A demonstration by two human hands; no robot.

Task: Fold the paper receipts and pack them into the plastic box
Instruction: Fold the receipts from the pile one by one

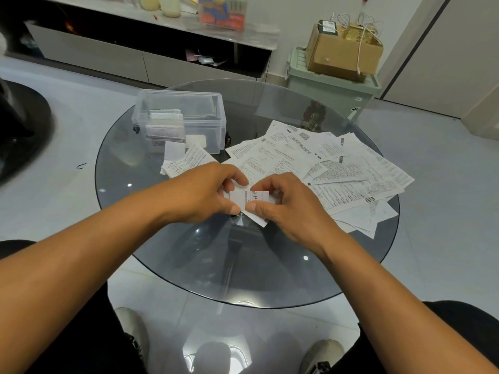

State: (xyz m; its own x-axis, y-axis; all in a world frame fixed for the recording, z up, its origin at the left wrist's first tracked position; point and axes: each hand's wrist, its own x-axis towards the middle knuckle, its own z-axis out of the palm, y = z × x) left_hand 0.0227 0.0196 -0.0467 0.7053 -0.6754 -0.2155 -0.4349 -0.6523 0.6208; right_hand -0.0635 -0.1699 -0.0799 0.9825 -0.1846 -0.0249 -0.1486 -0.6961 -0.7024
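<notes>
Landmark: plastic box (pixel 178 121), lidless, standing at the far-left part of the round glass counter (pixel 189 255).
Item in work: small folded receipt (pixel 249 198), held above the counter, nearer the person than the box and to its right.
Left hand (pixel 208 194): fingers curled, thumb and forefinger pinching the receipt's left end.
Right hand (pixel 286 203): fingers curled, thumb pinching the receipt's right end.
Box contents: folded receipts (pixel 164 128) already stacked against its left wall; space remains to the right of them.
Just in front of the box: a few folded slips (pixel 186 161) lying outside it, on the counter.
Right of the box: loose pile of unfolded receipts (pixel 337 168), overlapping, some hanging over the counter's edge.
Progress (judged): partly done; much of the pile awaits folding.
Risk 1: a crooked crease, should the two pinches pull unevenly.
Risk 2: the overhanging sheets sliding to the floor if a forearm brushes the pile.
Risk 3: the folded slip springing open on release, failing to sit flat in the box.
</notes>
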